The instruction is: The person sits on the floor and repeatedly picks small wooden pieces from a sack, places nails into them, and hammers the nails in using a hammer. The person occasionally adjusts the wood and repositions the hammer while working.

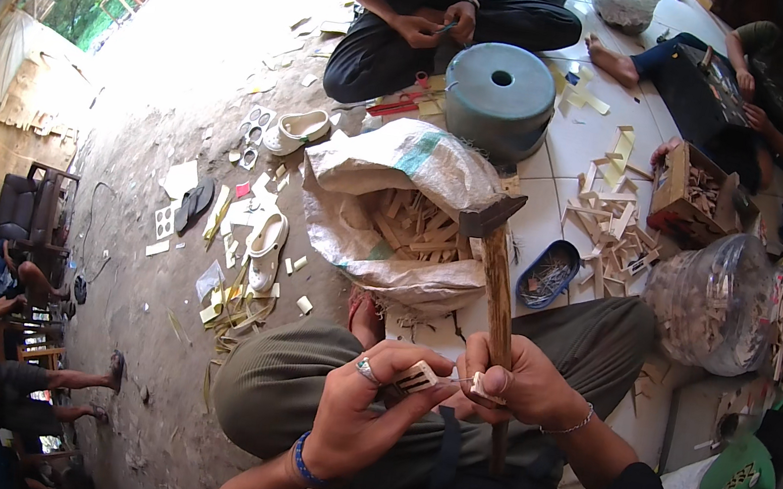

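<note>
Head view: at left, a pale clog (pixel 265 249) lies among scattered scraps on the bare ground, well apart from the handwork. Next to it gapes a white sack (pixel 358 162) full of loose wooden pieces; a small part falling in there would likely be hard to pick out again. Nearer the wearer, the left hand (pixel 370 397) pinches a slotted wooden block (pixel 417 378) between thumb and fingers, above the crossed legs (pixel 576 356). A thin strand (pixel 457 381), apparently wire, spans the gap to the right; too hard a pull could bend or snap it, or let a tip prick a fingertip. Behind the right hand's grip rises a hammer (pixel 498 305), head up; whether those fingers also clasp its handle cannot be told. Left loosely propped, it could topple as the hand shifts, striking the fingers or jolting the block loose. The right hand (pixel 528 379) pinches a second wooden piece (pixel 488 388) between thumb and fingers, a small hold that might slip. Farther right sits a blue tray (pixel 562 291) of what look like nails, near the knee; a careless leg could tip it.
</note>
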{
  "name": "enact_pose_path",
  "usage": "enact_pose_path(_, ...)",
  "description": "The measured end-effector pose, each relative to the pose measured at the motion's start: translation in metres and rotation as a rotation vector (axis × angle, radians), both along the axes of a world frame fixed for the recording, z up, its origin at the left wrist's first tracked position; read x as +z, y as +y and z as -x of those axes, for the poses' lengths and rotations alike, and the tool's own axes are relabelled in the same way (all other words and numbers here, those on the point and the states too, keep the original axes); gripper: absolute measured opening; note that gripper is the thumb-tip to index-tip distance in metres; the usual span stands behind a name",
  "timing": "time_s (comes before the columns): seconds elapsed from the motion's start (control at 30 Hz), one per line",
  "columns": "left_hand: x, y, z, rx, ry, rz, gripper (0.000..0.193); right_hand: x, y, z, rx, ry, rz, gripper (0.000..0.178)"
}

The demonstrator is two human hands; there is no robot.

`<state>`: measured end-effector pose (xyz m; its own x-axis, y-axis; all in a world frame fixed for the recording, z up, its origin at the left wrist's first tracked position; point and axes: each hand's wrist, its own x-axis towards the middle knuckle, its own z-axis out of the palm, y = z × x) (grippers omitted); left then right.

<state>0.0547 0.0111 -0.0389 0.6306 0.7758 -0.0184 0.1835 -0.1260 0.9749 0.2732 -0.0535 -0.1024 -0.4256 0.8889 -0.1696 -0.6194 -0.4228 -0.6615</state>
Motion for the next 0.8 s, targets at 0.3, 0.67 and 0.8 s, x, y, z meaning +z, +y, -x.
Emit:
enact_pose_path(0.3, 0.0, 0.001, -0.012, -0.062, 0.011, -0.21, 0.016, 0.005, -0.002, 0.001, -0.118, -0.032, -0.058, 0.032)
enact_pose_path(0.67, -0.006, -0.004, -0.028, 0.072, -0.015, -0.247, 0.011, 0.019, -0.017, -0.003, -0.246, -0.065, 0.099, 0.021)
enact_pose_path(0.8, -0.01, -0.005, -0.034, 0.078, -0.067, -0.149, 0.015, 0.015, -0.02, 0.001, -0.339, 0.0, 0.053, 0.018)
